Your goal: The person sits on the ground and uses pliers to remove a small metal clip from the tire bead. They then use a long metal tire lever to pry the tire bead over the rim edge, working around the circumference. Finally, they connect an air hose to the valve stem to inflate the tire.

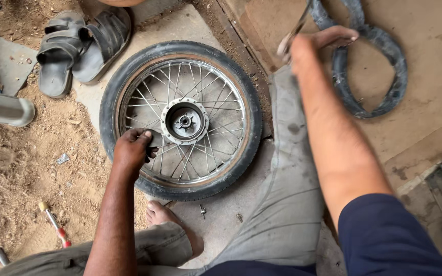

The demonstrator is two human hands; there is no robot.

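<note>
While the left hand [133, 148] grips the wheel [181, 120], the right hand [317, 43] clutches a tool [296, 28].

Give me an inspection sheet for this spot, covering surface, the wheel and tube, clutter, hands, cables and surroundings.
Surface: concrete slab with sandy dirt to its left.
Job's things: spoked wheel with tyre lies flat; inner tube lies looped on the floor at upper right.
Clutter: pair of sandals, screwdriver, small bolt.
Grippers: left hand grips the rim among the spokes; right hand raised, blurred, holding a thin tool.
Cables: nothing seen.
Surroundings: metal pipe at left; the person's bare foot beside the tyre.
</note>
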